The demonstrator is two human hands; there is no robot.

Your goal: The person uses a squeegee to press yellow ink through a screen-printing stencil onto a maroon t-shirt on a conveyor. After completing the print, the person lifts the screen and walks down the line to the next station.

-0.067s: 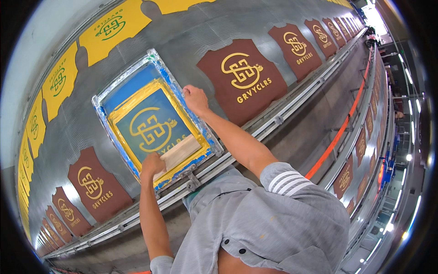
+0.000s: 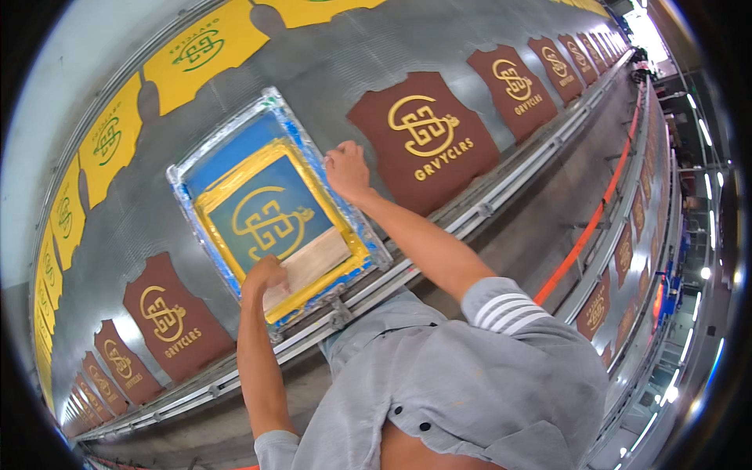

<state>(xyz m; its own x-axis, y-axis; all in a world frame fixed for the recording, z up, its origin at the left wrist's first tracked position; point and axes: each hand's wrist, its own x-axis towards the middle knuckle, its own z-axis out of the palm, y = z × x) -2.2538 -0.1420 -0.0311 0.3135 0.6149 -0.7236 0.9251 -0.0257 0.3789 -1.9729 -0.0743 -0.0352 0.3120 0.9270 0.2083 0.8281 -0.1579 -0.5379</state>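
"Blue mesh (image 2: 283, 177), yellow-bordered, is sitting inside a silver frame (image 2: 223, 133), mid-scene on the grey table (image 2: 321, 59). Maroon pieces (image 2: 427, 149) are lying left and right; yellow pieces (image 2: 207, 47) are lining the far side. Hands?"

"Well apart. Left hand (image 2: 267, 274) is clasping the left end of the wooden bar (image 2: 323, 257), which is lying across the near end of the mesh."

"And the right?"

"Right hand (image 2: 347, 168) is curling at the frame's right edge, fingers bent. Whether it's gripping, I cannot tell."

"Handling notes?"

"My judgement: the bar is wanting even pressure, yet only its left end is getting a hand. A lopsided push is risking patchy colour. Best is drawing it level, constant tilt, whole edge touching."

"And the frame?"

"It's needing a steady seat near the rail (image 2: 454, 235); any slip is likely blurring the outline."
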